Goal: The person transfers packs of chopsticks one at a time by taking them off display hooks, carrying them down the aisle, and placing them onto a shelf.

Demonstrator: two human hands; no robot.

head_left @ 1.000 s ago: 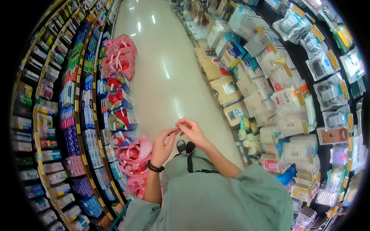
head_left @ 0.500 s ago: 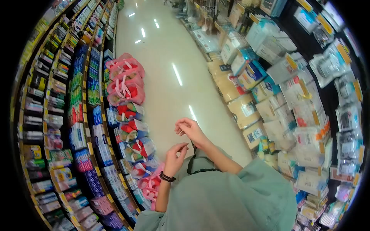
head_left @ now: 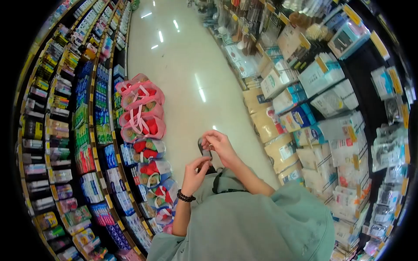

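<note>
In front of the green shirt, both hands are held over the aisle floor. My left hand, with a dark beaded bracelet at its wrist, has its fingers loosely curled and nothing visible in them. Slightly higher and to the right is my right hand, its fingers bent and the thumb side turned toward the left hand. No object shows between its fingers. A small gap separates the two hands. Below them a dark shoe is partly visible on the floor.
Shelves of boxed toothpaste and other packets line the left side. Pink bags with red contents stand along their foot. Packaged goods hang on the right. Between them runs a pale, shiny floor.
The shelves and pink bags have shifted in view as the camera moved along the aisle. My hands came apart from near contact and are now close together again.
</note>
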